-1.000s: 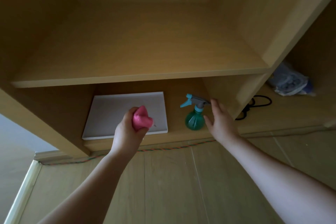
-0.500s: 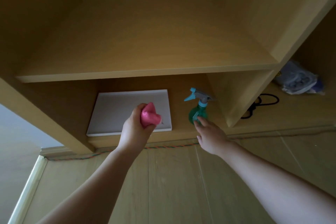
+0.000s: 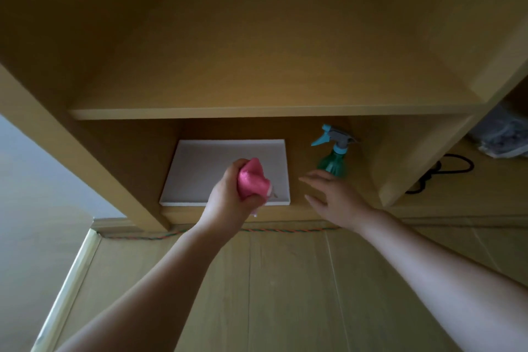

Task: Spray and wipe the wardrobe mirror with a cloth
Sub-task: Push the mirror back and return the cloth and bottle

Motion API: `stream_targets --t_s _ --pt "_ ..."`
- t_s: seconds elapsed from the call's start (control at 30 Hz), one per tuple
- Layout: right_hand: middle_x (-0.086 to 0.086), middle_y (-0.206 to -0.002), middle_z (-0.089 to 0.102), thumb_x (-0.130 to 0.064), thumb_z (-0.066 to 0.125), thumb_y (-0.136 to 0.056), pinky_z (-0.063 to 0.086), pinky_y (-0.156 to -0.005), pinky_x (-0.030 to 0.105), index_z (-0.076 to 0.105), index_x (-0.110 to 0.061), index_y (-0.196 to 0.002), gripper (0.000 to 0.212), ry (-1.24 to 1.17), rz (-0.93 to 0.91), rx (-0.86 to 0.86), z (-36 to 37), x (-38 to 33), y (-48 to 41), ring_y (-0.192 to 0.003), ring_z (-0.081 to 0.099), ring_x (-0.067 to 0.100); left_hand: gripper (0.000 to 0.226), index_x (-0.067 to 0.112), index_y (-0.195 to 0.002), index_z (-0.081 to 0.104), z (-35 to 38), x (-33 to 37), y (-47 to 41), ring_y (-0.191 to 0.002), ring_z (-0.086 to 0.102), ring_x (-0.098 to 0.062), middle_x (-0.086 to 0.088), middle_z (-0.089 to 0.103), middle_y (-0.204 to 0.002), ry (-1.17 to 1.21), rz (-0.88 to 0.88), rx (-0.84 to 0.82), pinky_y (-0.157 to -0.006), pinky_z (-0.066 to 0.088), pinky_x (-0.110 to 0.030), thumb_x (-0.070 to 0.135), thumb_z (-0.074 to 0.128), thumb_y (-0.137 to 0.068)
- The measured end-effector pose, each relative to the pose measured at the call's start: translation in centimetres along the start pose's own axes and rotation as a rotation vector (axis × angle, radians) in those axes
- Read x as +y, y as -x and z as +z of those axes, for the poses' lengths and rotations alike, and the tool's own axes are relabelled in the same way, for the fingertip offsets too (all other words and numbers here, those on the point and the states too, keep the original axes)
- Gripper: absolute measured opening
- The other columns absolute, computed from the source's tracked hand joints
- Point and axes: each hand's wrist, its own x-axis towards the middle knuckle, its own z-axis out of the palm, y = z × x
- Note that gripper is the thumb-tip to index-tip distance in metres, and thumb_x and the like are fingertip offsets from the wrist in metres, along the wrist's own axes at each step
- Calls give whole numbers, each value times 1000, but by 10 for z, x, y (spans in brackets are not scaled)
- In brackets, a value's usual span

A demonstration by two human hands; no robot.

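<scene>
A green spray bottle (image 3: 332, 161) with a blue and grey trigger head stands upright in the lower wardrobe compartment. My right hand (image 3: 333, 196) hovers just in front of and below it, fingers spread, holding nothing and not touching the bottle. My left hand (image 3: 231, 197) is closed around a bunched pink cloth (image 3: 252, 178), held in front of a flat white board (image 3: 200, 168) lying on the same compartment floor. No mirror is visible.
A wooden shelf edge (image 3: 257, 113) runs above the compartment. A vertical divider (image 3: 411, 163) stands right of the bottle. Beyond it lie a black cable (image 3: 445, 170) and a plastic bag (image 3: 503, 134). A twisted cord (image 3: 257, 231) runs along the base. Wooden floor below.
My right hand has let go of the bottle and drawn back to the left, fingers spreading. The left hand keeps the cloth in about the same place. The view has shifted slightly.
</scene>
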Motion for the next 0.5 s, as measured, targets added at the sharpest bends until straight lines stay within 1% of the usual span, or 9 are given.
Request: stream_targets --t_s 0.03,0.07,0.13,0.2,0.23,0.33,0.37,0.43,0.5 --pt "-14 -129 50 -27 60 -93 43 -98 23 51 -23 -139 47 -101 -93 47 0 -17 3 -113 50 -6 66 44 -115 43 -2 2 1 -85 56 15 20 59 -96 14 -6 -22 -63 50 -13 17 82 -67" --pt "-15 -120 54 -25 65 -91 46 -91 20 55 -22 -134 45 -179 -173 61 -1 -35 5 -102 54 -7 69 41 -118 42 -4 4 2 -85 56 16 19 58 -98 30 -9 -43 -62 49 -10 18 83 -67" --pt "-12 -102 61 -22 70 -87 46 -77 16 64 -29 -114 29 -290 -273 34 -1 -67 7 -88 57 1 76 31 -130 39 -9 9 4 -84 59 11 17 56 -101 61 -15 -83 -63 50 -9 18 82 -69" --pt "-16 -82 56 -23 68 -83 41 -66 15 58 -42 -86 21 -388 -268 55 0 -90 6 -75 55 3 84 26 -140 29 -13 13 8 -89 61 1 12 55 -105 49 -26 -135 -74 53 -17 21 81 -73" --pt "-17 -77 56 -23 66 -82 40 -63 15 56 -40 -80 20 -453 -238 83 0 -98 5 -72 55 2 85 26 -142 26 -16 15 9 -92 61 -3 8 55 -107 36 -31 -158 -79 54 -21 24 79 -75" --pt "-8 -87 69 -12 64 -88 51 -67 20 66 -21 -94 11 -626 -142 101 -1 -108 4 -80 65 5 83 24 -142 26 -23 17 14 -95 63 -5 5 58 -112 96 -53 -195 -78 53 -19 24 78 -77" --pt "-4 -92 70 -11 64 -90 55 -71 24 65 -20 -98 12 -637 -110 108 -2 -109 3 -82 67 7 84 23 -141 26 -26 16 15 -97 64 -6 4 58 -115 153 -72 -196 -78 54 -19 22 79 -76" --pt "-4 -95 69 -13 60 -94 59 -74 28 61 -27 -101 16 -641 -37 116 -3 -109 1 -82 68 7 85 28 -138 27 -33 13 16 -99 64 -12 1 57 -119 255 -115 -182 -77 56 -23 16 79 -72" --pt "-4 -97 67 -12 58 -95 60 -75 31 58 -29 -105 20 -666 30 111 -1 -108 1 -85 69 9 83 33 -137 28 -39 9 17 -97 65 -16 -2 57 -119 284 -122 -134 -71 57 -27 4 70 -72"
